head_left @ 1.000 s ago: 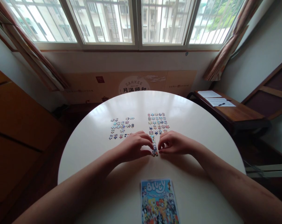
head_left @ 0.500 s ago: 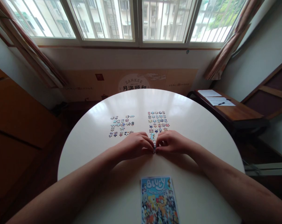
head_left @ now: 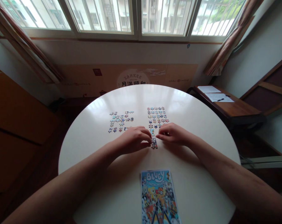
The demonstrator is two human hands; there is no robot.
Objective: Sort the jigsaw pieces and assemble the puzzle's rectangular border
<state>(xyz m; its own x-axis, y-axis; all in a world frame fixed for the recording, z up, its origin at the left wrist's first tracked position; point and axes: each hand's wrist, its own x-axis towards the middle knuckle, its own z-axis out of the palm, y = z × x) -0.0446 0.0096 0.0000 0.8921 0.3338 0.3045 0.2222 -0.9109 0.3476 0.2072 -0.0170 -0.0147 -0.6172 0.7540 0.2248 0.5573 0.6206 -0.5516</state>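
Flanks joined jigsaw strip on round bench with left hand parted, holding nothing; right hand curled, cannot tell grip's contents

The person's hands and both forearms are bare.

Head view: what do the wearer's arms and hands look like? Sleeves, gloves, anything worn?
Left forearm and right forearm: bare, no sleeves, watch or bracelet in view. Left hand and right hand: ungloved, no rings visible. Upper arms are out of frame.
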